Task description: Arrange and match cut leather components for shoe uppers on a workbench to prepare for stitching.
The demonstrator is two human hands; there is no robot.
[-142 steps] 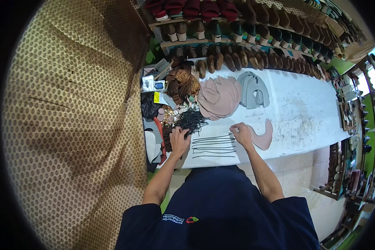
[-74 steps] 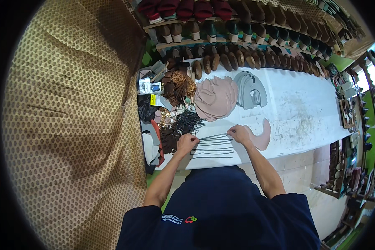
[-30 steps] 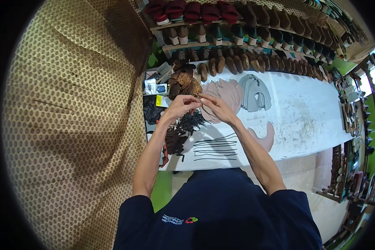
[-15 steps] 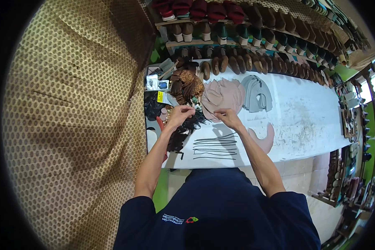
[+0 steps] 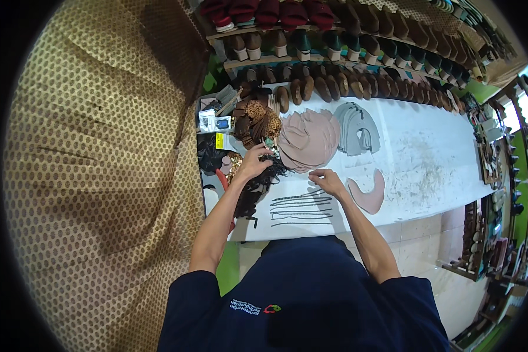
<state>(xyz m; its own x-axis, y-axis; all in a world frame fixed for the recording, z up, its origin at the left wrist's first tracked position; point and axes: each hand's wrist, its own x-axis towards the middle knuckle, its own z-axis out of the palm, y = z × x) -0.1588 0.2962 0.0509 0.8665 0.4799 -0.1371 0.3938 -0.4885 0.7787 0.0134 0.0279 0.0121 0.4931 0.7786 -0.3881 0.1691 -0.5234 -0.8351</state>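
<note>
My left hand is over a tangle of thin black strips at the left of the table, its thumb and fingers a little apart. My right hand hovers just beyond the right end of a row of dark, braided-looking cords, laid side by side on the white cover. Its fingers point left, slightly apart, with nothing visible in them. Between and beyond the hands lies a pile of pale pink cut pieces. One curved pink piece rests right of my right hand.
Grey cut pieces are stacked beside the pink pile. Brown and leopard-patterned material and small packets crowd the left end, near a red-handled tool. Shoe forms line the back; racks hold more. A patterned curtain hangs left.
My hands have moved apart. The left has shifted slightly left and its fingers have spread over the black tangle; the right has dropped nearer to the row of cords.
</note>
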